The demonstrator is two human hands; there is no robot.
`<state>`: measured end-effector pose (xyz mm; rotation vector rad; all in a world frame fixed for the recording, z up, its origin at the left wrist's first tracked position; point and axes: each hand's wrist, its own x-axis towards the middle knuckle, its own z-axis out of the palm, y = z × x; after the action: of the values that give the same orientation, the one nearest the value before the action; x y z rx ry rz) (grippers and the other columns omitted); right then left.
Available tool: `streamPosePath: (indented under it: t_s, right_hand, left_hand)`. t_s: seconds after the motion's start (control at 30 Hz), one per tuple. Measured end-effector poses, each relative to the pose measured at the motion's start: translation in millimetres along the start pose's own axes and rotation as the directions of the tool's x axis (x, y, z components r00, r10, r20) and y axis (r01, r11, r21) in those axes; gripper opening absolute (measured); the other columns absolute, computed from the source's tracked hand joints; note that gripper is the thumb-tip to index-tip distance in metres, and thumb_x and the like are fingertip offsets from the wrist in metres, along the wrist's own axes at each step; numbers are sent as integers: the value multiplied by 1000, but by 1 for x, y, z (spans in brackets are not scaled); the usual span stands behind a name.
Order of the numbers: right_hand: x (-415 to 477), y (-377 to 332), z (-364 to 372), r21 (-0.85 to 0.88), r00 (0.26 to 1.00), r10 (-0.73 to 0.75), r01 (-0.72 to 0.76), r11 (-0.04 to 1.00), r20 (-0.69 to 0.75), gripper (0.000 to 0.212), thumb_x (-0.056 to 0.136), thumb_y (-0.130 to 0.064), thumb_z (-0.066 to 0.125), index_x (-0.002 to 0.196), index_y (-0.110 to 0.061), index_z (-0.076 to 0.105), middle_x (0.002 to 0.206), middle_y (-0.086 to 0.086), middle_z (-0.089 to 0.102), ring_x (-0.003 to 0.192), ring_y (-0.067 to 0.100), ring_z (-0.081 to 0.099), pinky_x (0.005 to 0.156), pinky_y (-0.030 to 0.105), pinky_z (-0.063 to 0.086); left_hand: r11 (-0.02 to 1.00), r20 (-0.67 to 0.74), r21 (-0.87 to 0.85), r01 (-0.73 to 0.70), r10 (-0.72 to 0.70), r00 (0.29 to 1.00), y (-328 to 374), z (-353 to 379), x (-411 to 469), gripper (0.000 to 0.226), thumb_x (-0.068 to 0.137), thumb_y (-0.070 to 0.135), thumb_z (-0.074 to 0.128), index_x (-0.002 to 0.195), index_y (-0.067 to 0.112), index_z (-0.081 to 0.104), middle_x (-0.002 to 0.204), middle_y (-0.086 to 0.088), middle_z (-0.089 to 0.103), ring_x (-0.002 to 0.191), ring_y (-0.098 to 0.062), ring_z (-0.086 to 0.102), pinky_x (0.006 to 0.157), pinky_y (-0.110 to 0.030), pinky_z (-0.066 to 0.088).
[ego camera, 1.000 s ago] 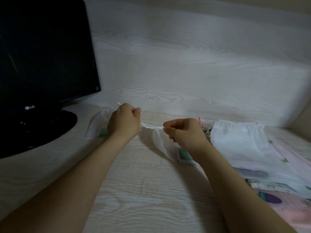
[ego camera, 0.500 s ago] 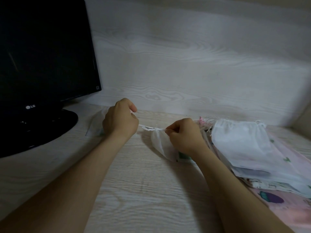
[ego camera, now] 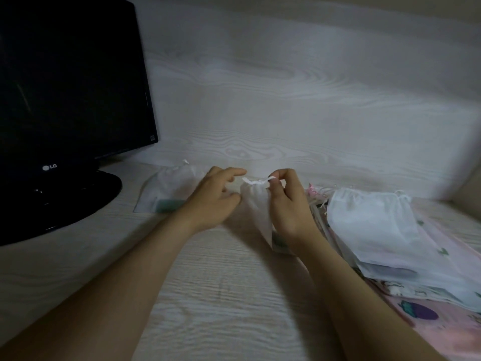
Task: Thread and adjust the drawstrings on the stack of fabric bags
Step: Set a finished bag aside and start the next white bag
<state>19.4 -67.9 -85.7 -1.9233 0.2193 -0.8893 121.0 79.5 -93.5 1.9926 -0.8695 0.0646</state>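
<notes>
A dark monitor [ego camera: 73, 87] fills the upper left of the frame, standing on the pale wood-grain desk [ego camera: 221, 295]. Just right of its base lies a flat white pouch [ego camera: 169, 188]. At centre, the left hand [ego camera: 213, 201] is released, fingers loosely spread beside the small white bag [ego camera: 256, 207]. The right hand [ego camera: 289, 204] pinches that bag's gathered top. At lower right lies the stack of bags [ego camera: 377, 225].
</notes>
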Motion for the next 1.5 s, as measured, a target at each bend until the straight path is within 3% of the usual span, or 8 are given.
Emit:
streamPosePath:
  t_s: [0.07, 0.2, 0.33, 0.47, 0.87, 1.13, 1.33, 1.5]
  right_hand:
    - [0, -5, -2, 152, 1000, 31, -31, 988, 2, 13, 109, -17, 45, 103, -12, 56, 85, -2, 57, 73, 7, 50, 73, 29, 44]
    - [3, -9, -10, 336, 989, 150, -139, 931, -5, 22, 107, -34, 51, 118, -24, 68, 114, -2, 71, 102, 16, 68, 93, 37, 55]
    - [7, -10, -8, 426, 960, 271, -274, 862, 67, 51, 90, -59, 60, 132, -30, 67, 123, 1, 73, 113, 16, 70, 104, 41, 54]
    - [-8, -12, -3, 226, 998, 21, -7, 974, -58, 44, 99, -10, 54, 139, -28, 45, 88, -1, 64, 63, -2, 59, 63, 12, 48]
    - [-9, 9, 25, -274, 964, -62, 134, 952, 258, 36, 88, -7, 59, 120, -22, 67, 102, -4, 66, 86, 8, 64, 79, 28, 54]
    - [-8, 11, 26, -344, 936, -39, 167, 924, 350, 33, 91, -9, 58, 119, -23, 69, 94, -9, 69, 84, 4, 63, 70, 8, 46]
    - [-8, 7, 26, -379, 927, -22, 175, 909, 375, 32, 91, -10, 57, 117, -23, 71, 94, -10, 69, 85, 5, 64, 73, 11, 47]
    - [-9, 8, 25, -398, 928, -7, 167, 902, 372, 31, 90, -9, 58, 114, -22, 73, 92, -9, 70, 83, 3, 63, 68, 4, 41]
  left_hand:
    - [998, 108, -63, -3, 10, 994, 7, 1, -1, 33, 94, 31, 60, 126, 35, 65, 133, 11, 52, 123, -10, 54, 107, -33, 46]
    - [968, -21, -248, 24, -30, 999, 17, -6, -2, 18, 85, 29, 62, 77, 17, 52, 74, 9, 54, 69, -9, 52, 70, -33, 42]
    - [912, -169, -409, 28, -106, 980, 17, -12, 3, 16, 89, 15, 56, 75, 16, 48, 65, 4, 49, 64, -15, 46, 64, -36, 36]
    - [931, -378, -365, 3, -151, 913, 12, -13, 8, 4, 101, 13, 52, 97, 12, 53, 79, 1, 59, 68, -14, 56, 60, -27, 45]
    - [891, -718, 75, 447, -263, 644, -16, -48, 11, 29, 108, 21, 41, 128, 15, 60, 120, -15, 69, 109, -38, 65, 81, -45, 52]
    - [580, -605, 550, 601, -220, 765, -24, -48, 1, 67, 90, 22, 71, 148, 19, 37, 150, -20, 36, 133, -41, 37, 106, -49, 34]
    - [588, -345, 601, 542, -421, 839, -20, -19, 3, 95, 91, 73, 52, 161, 17, 20, 157, -22, 27, 142, -45, 30, 114, -53, 29]
    - [627, -247, 603, 493, -441, 863, -22, -23, 4, 99, 94, 51, 62, 167, 18, 4, 161, -22, 24, 143, -47, 32, 118, -58, 28]
